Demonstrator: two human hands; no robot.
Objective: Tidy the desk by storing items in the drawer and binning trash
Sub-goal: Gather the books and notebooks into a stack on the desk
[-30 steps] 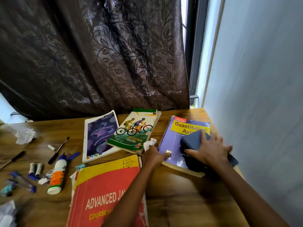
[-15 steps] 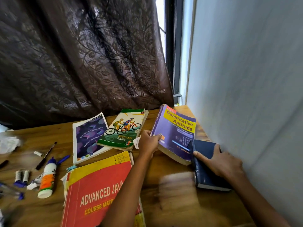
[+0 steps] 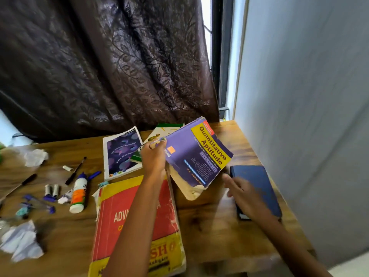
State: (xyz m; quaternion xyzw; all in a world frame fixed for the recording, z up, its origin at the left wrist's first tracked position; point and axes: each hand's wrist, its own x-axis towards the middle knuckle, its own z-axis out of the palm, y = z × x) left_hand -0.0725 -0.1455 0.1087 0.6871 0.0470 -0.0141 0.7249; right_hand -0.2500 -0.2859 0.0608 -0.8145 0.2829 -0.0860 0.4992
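My left hand [image 3: 153, 156] grips the spine edge of a thick purple "Quantitative Aptitude" book [image 3: 197, 154] and holds it tilted in the air above the wooden desk [image 3: 207, 226]. My right hand [image 3: 244, 194], blurred, lies with fingers stretched out over the near left part of a dark blue hardcover book [image 3: 257, 180] lying flat at the desk's right edge. A big red and yellow "Advanced Java" book [image 3: 167, 222] lies under my left forearm.
A purple-patterned notebook [image 3: 121, 152] and a green book [image 3: 167, 126] lie behind the lifted book. Pens [image 3: 75, 170], a glue bottle [image 3: 78, 194], small caps and crumpled papers [image 3: 20, 242] are scattered on the left. A wall stands close on the right, a dark curtain behind.
My left hand has lifted the purple book off the desk and swung it leftward. The blue book now lies flat on the desk and my right hand's fingers have straightened over it.
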